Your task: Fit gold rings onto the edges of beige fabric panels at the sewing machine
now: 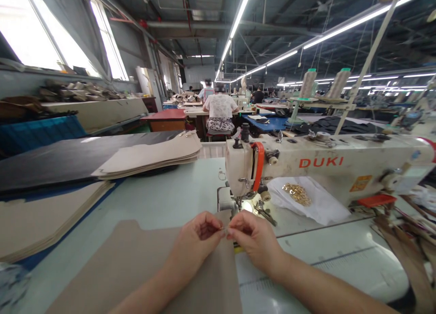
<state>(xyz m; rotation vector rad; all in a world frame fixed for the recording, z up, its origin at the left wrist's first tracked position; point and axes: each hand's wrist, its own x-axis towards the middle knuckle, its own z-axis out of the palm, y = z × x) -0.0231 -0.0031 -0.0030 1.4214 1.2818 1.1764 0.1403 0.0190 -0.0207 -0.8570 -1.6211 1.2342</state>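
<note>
My left hand (200,237) and my right hand (254,237) meet fingertip to fingertip in front of the sewing machine's needle area. Both are closed in a pinch. Between them is something small and pale that I cannot make out. Under my left hand lies a large taupe fabric panel (143,264), its narrow top strip reaching toward the presser foot. The white sewing machine (286,159), with an orange guard on its head, stands just beyond my fingers. Right of the needle, gold metal pieces (296,193) lie heaped on a white plastic bag (320,205).
Stacked beige panels (150,157) rest on a dark sheet at the left, with another panel stack (51,218) nearer me. Thread cones (308,83) stand behind the machine. Brown straps (405,255) hang at the right. A person (220,107) sits farther ahead, back turned.
</note>
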